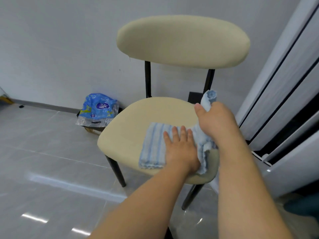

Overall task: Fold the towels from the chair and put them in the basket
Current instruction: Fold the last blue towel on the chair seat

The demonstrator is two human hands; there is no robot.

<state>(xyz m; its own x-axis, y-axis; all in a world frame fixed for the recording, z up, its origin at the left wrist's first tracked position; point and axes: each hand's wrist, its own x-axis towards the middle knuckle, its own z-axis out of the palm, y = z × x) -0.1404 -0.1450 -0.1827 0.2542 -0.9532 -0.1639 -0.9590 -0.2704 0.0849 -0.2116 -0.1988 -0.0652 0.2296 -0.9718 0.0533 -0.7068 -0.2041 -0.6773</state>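
A blue-and-white striped towel [153, 145] lies on the beige seat of a chair [136, 121] with black legs. My left hand [181, 147] presses flat on the towel's right half, fingers straight. My right hand [215, 121] grips a bunched end of the same towel and lifts it above the seat; a tuft of cloth sticks up past my fist. The part of the towel under my left palm is hidden. No basket is in view.
The chair's padded backrest [183, 40] stands against a grey wall. A blue plastic package [98, 109] sits on a box on the tiled floor, left of the chair. White panels with dark gaps [284, 94] rise close on the right.
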